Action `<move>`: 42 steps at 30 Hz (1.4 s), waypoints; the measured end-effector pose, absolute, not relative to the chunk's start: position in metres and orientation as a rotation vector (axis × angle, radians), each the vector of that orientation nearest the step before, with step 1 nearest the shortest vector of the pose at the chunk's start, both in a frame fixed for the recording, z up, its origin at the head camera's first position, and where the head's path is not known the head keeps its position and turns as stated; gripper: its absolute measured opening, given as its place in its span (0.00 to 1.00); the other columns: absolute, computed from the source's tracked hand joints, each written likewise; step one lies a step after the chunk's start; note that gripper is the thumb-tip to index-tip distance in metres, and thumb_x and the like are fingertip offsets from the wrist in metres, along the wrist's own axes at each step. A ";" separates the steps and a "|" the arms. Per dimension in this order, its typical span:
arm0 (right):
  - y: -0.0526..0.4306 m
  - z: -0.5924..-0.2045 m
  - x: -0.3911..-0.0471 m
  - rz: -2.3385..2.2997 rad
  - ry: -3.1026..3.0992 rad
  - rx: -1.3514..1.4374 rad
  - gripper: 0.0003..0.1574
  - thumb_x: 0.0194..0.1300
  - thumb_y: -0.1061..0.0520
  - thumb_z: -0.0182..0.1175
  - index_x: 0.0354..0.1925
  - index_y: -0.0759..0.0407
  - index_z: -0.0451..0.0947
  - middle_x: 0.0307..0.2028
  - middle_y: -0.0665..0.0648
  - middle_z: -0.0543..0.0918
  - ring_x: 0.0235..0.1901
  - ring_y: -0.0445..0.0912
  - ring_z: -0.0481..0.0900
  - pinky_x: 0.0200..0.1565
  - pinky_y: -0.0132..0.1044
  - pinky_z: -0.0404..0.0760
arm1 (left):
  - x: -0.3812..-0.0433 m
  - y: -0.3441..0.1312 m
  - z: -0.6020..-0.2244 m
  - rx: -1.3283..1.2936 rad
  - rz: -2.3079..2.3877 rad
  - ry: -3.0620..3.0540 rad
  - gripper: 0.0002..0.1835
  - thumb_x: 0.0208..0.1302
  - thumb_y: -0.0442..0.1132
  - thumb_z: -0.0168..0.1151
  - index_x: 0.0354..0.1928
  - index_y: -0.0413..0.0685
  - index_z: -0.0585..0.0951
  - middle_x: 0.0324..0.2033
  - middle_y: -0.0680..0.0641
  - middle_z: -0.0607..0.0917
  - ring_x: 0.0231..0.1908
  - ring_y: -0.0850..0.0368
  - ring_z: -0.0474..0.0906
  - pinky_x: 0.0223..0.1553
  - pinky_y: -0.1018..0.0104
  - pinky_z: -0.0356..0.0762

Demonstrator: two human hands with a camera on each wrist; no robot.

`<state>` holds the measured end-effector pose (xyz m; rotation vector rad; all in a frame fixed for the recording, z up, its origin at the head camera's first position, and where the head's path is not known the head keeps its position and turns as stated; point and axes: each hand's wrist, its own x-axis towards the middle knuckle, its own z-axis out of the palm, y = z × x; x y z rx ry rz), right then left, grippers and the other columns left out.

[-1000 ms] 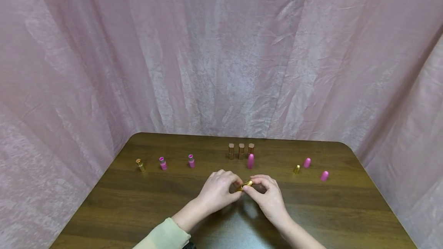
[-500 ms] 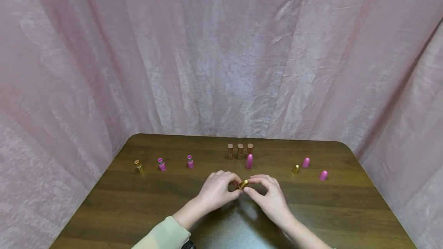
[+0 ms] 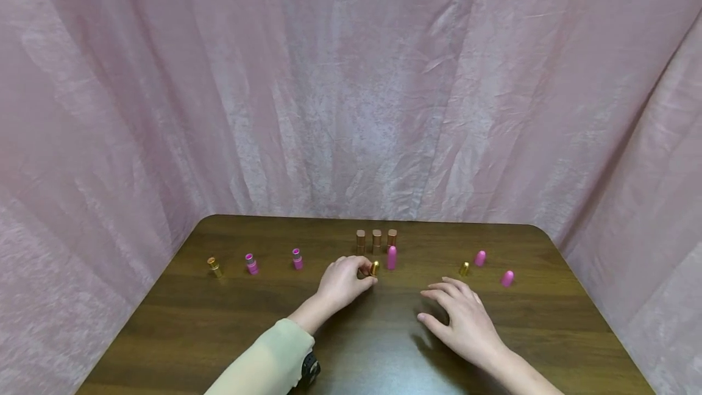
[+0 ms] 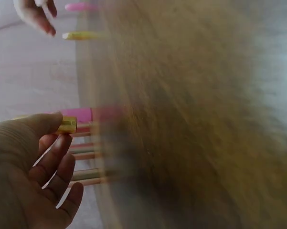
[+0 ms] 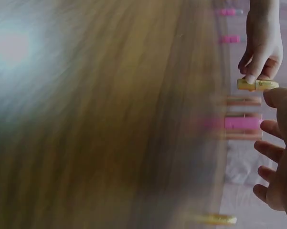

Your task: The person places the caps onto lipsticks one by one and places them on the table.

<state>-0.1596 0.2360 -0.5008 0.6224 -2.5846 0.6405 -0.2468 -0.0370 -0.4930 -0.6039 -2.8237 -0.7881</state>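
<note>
My left hand (image 3: 339,283) pinches a gold lipstick (image 3: 375,268) upright between thumb and fingertips, close beside the standing pink lipstick (image 3: 392,258). In the right wrist view the capped gold lipstick (image 5: 248,85) shows a rounded top, with the left thumb across its lower part. My right hand (image 3: 463,322) is over the right middle of the table, fingers spread and holding nothing. Nearest beyond its fingers stands a small gold cap (image 3: 464,269). Three rose-gold lipsticks (image 3: 376,241) stand in a row behind the pink one.
On the left of the wooden table (image 3: 181,334) stand an uncapped gold lipstick tube (image 3: 215,267) and two uncapped pink tubes (image 3: 251,264). Two pink caps (image 3: 507,278) stand at the right. A pink curtain (image 3: 351,90) hangs around the table's back and sides.
Both hands were together on the gold lipstick. The right hand has let go and moved right, fingers spreading; the left has carried the lipstick forward toward the standing row.
</note>
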 end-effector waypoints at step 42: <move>0.281 -0.512 -0.146 0.583 -2.581 0.530 0.26 0.58 0.46 0.76 0.53 0.51 0.85 0.54 0.51 0.84 0.62 0.58 0.74 0.56 0.63 0.70 | -0.266 -0.045 -0.511 -0.468 -0.640 -2.917 0.24 0.64 0.57 0.69 0.56 0.52 0.85 0.49 0.49 0.86 0.50 0.46 0.80 0.52 0.47 0.76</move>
